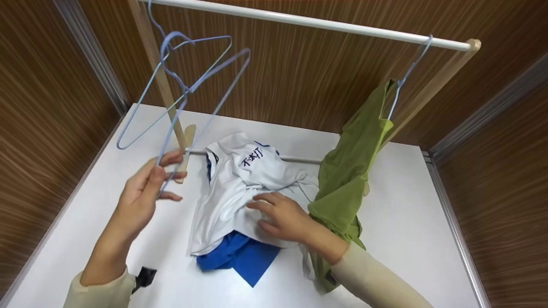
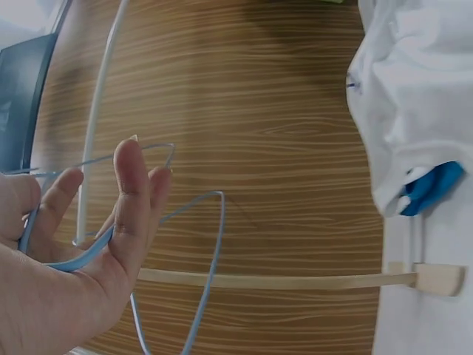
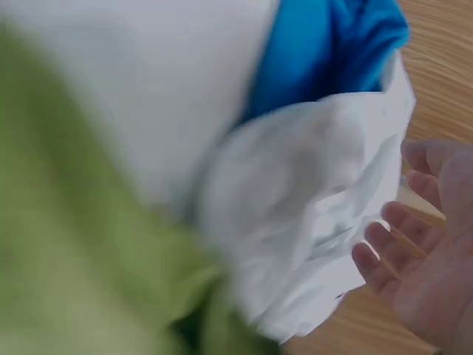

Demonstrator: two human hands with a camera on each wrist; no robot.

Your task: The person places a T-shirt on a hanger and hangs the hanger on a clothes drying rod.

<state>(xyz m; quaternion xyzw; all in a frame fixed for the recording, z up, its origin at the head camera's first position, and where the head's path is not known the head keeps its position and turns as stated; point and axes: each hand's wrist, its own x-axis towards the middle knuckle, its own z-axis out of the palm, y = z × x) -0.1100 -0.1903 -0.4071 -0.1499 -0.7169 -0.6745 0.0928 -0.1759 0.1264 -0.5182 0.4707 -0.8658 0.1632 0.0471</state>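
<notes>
A light blue clothes hanger point(image 1: 187, 90) is in my left hand point(image 1: 139, 188), its lower part between thumb and fingers and its hook pointing up. In the left wrist view the hanger's blue bar point(image 2: 85, 257) crosses the palm. My right hand point(image 1: 280, 216) is over a white T-shirt point(image 1: 222, 188) with dark lettering, its fingers loosely bent and nothing in them. The right wrist view shows those relaxed fingers point(image 3: 399, 233) beside the white cloth point(image 3: 310, 192). Blue cloth point(image 1: 257, 261) sticks out from under the shirt's near edge.
A white rail point(image 1: 299, 20) on wooden posts point(image 1: 441, 81) spans the back. From its right end a green garment point(image 1: 346, 171) hangs on a blue hanger point(image 1: 404, 79), draping beside my right forearm. Another hanger point(image 1: 121, 146) hangs at the left. Wood-grain panels point(image 1: 274, 77) enclose the white table point(image 1: 402, 239).
</notes>
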